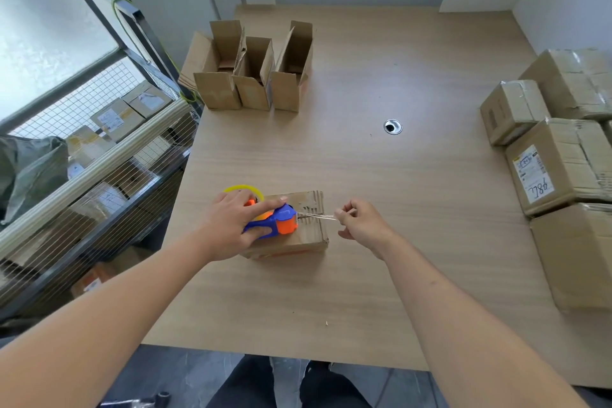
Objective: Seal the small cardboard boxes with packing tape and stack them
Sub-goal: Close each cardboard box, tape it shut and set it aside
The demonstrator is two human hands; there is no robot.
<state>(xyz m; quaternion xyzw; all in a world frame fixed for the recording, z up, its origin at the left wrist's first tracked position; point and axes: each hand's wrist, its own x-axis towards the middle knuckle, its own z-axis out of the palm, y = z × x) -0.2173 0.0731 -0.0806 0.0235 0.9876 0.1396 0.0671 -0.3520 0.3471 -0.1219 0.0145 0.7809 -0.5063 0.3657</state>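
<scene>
A small closed cardboard box point(309, 235) lies on the wooden table point(381, 175) near its front left. On top of it sits a blue and orange tape dispenser point(278, 221) with a yellow roll. My left hand point(236, 223) grips the dispenser, forefinger stretched along its top. My right hand point(359, 222) is just right of the box and pinches the free end of the clear tape point(316, 216), which is stretched from the dispenser's blade across the box top. Three open small boxes point(255, 76) stand in a row at the table's far left.
Several sealed, taped boxes point(556, 169) are piled along the table's right edge. A round cable hole point(393, 126) sits mid-table. A wire-mesh cart point(86, 156) holding parcels stands close against the table's left side. White walls close off the far end.
</scene>
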